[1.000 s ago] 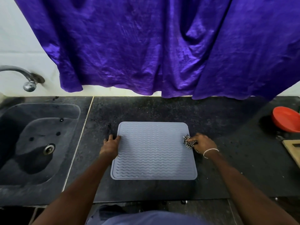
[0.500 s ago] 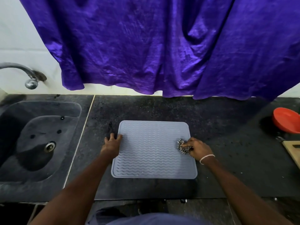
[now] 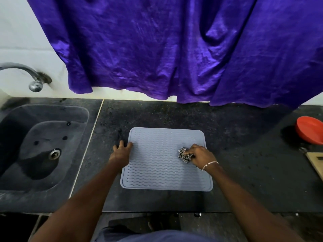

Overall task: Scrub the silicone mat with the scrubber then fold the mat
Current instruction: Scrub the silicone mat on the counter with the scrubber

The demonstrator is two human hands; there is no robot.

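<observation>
mat (image 3: 162,161) lies flat on the counter (image 3: 236,137), sink (image 3: 21,182) to its left, bowl (image 3: 309,130) far right.

dark speckled stone counter (image 3: 236,154), with pale scuffing in patches. a light seam (image 3: 90,137) runs front to back, dividing the working slab from the slab that holds the sunken sink (image 3: 82,117) at left. one grey silicone mat (image 3: 157,173) lies flat near the front edge, roughly central (wavy ribs facing up). at far right a red bowl (image 3: 309,130) sits well apart from the mat. nearer the front edge lies a wooden board (image 3: 316,163), cut off by the frame.
</observation>
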